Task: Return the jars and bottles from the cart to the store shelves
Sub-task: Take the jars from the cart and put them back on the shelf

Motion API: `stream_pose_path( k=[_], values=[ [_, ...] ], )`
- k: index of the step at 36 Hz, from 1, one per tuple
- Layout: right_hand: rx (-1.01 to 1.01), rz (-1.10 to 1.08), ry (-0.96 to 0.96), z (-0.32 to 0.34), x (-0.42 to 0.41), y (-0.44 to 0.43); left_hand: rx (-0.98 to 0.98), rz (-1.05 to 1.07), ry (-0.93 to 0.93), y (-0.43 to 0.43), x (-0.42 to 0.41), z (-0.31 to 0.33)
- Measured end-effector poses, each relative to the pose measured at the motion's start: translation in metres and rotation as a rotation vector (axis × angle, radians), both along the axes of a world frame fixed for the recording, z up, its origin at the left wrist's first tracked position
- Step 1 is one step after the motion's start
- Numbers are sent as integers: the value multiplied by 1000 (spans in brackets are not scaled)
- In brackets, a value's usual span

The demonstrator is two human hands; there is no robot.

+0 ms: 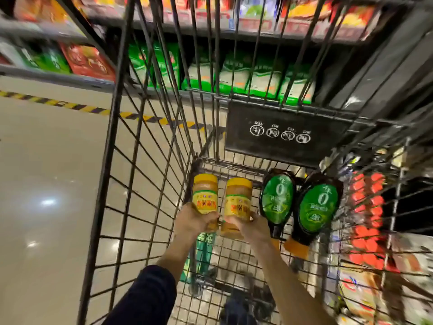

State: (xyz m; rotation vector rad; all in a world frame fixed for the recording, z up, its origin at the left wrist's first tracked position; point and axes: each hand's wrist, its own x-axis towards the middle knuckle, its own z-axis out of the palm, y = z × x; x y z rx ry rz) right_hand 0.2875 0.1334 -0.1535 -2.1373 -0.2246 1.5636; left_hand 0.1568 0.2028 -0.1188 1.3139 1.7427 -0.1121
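Observation:
Both my arms reach down into a black wire shopping cart (112,141). My left hand (192,222) grips the lower end of a yellow-lidded jar (205,195) with a yellow label. My right hand (253,227) grips a second, matching jar (237,201) right beside it. Both jars point lid-first away from me, near the cart's floor. To their right, two dark bottles with green oval labels (277,200) (317,207) lie side by side on the cart's bottom, orange caps toward me.
The cart's black child-seat flap (285,134) with white icons hangs at the far end. Store shelves (234,73) with green-and-white bags stand beyond the cart; red packages (367,219) fill shelves on the right. Pale tiled floor with yellow-black hazard tape (77,106) lies to the left.

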Motion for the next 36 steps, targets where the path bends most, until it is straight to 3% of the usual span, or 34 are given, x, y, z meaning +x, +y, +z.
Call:
stream_pose_path(
  k=[3,6,14,18,25,36],
  values=[
    [111,-89,87,20,5,-8,-8,37,-57,-9,-2,11],
    [190,-97,57,49,10,-15,-11,33,-102,-14,-1,29],
    [303,-40,-201,123,24,-32,115,102,-270,-21,11,103],
    [422,-133,-256,167,23,-41,176,101,-362,-22,14,146],
    [629,-219,-310,255,14,-55,287,-62,-520,-18,7,225],
    [724,-436,-720,401,-42,-126,502,-324,-818,-46,-24,371]
  ],
)
